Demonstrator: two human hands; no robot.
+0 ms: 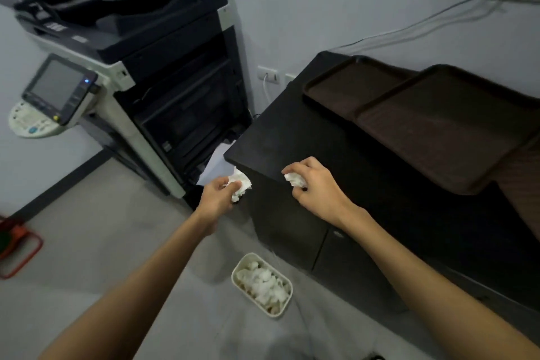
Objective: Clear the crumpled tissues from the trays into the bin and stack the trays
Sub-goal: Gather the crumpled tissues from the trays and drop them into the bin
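Observation:
My left hand (217, 197) is closed on a crumpled white tissue (241, 184), held in the air just left of the black cabinet's near corner. My right hand (317, 187) grips a second crumpled tissue (295, 180) over the cabinet's front edge. Below both hands, on the floor, stands a small white bin (285, 308) holding several crumpled tissues. On the cabinet top lie two dark brown trays: the far one (350, 88) lies flat, and the nearer one (438, 131) overlaps its right side. Neither tray shows any tissue.
The black cabinet (292, 137) has doors below and fills the right side. A large black and white photocopier (140, 67) stands to the left against the wall, with white paper poking out beside the cabinet. A red frame (17, 248) lies on the floor at far left.

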